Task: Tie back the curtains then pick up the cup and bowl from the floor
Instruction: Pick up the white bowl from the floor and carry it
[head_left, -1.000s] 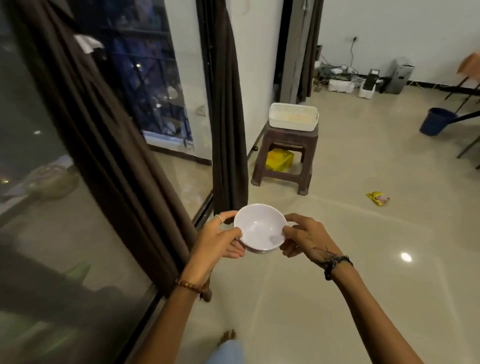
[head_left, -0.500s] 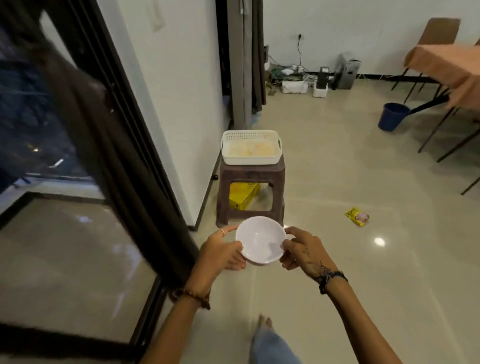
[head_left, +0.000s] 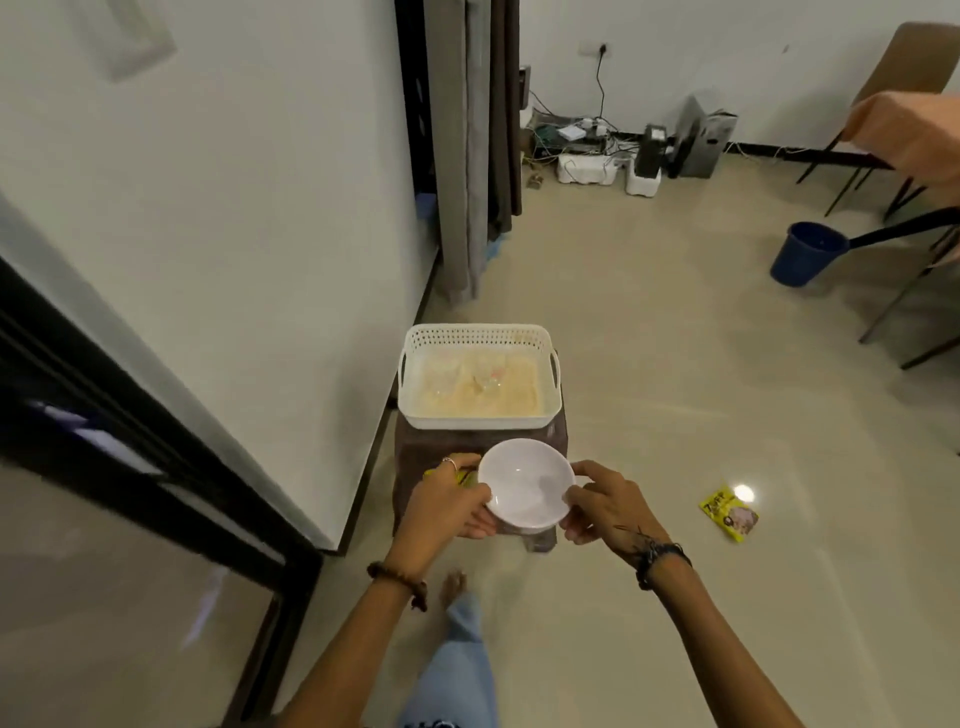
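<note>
A smooth, round white bowl (head_left: 524, 483), mouth upward, is held by its rim in the grip of the left hand (head_left: 445, 501) and right hand (head_left: 608, 506), before a perforated white basket (head_left: 475, 338) on a brown stool (head_left: 402, 441).

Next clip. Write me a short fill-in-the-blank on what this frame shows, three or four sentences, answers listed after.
1. The white bowl is held by ____ hands, the left hand and the right hand.
2. The white perforated basket sits on top of a brown ____.
3. The bucket on the floor near the chair legs is ____ in colour.
4. The yellow packet lies on the floor to the person's ____.

Missing words: both; stool; blue; right
</note>
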